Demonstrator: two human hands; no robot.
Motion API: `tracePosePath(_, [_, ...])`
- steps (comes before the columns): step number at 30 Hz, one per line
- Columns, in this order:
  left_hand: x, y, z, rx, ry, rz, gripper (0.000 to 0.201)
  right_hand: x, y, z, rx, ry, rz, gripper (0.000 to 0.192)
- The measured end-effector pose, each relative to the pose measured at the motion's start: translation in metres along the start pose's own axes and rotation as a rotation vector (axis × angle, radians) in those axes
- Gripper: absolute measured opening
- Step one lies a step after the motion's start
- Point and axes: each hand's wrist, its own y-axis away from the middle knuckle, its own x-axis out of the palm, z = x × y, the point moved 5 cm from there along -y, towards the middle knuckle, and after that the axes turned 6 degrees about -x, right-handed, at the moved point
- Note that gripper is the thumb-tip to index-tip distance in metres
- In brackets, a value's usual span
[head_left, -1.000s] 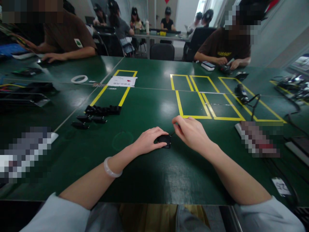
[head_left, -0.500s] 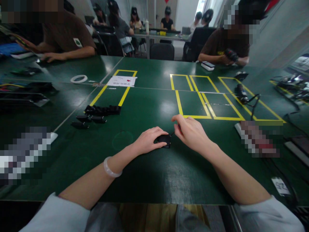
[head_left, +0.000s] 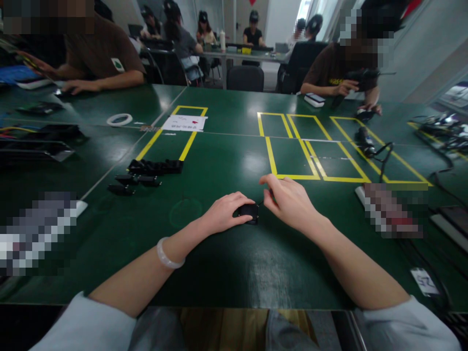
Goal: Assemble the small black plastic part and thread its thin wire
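In the head view, the left hand point(head_left: 224, 211), half curled, grips a black block point(head_left: 249, 213) on the table point(head_left: 219, 278); the right hand point(head_left: 292, 197), nearly closed, holds a thin rod point(head_left: 261, 202) by its corner. Work looks unfinished; black parts point(head_left: 155, 166) lie apart. A tag point(head_left: 424, 282) apparently reads 25, inverted; the sheet point(head_left: 185, 123) is illegible.

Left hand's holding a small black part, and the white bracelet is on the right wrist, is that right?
Not quite: the head view shows the white bracelet on the left wrist, not the right. The left hand is holding a small black part, as you said.
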Motion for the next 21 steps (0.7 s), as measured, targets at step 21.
tracePosePath(21, [0.0024, -0.0001, 0.002, 0.011, 0.001, 0.0, 0.038, 0.0004, 0.0002, -0.0011, 0.009, -0.004, 0.051, 0.029])
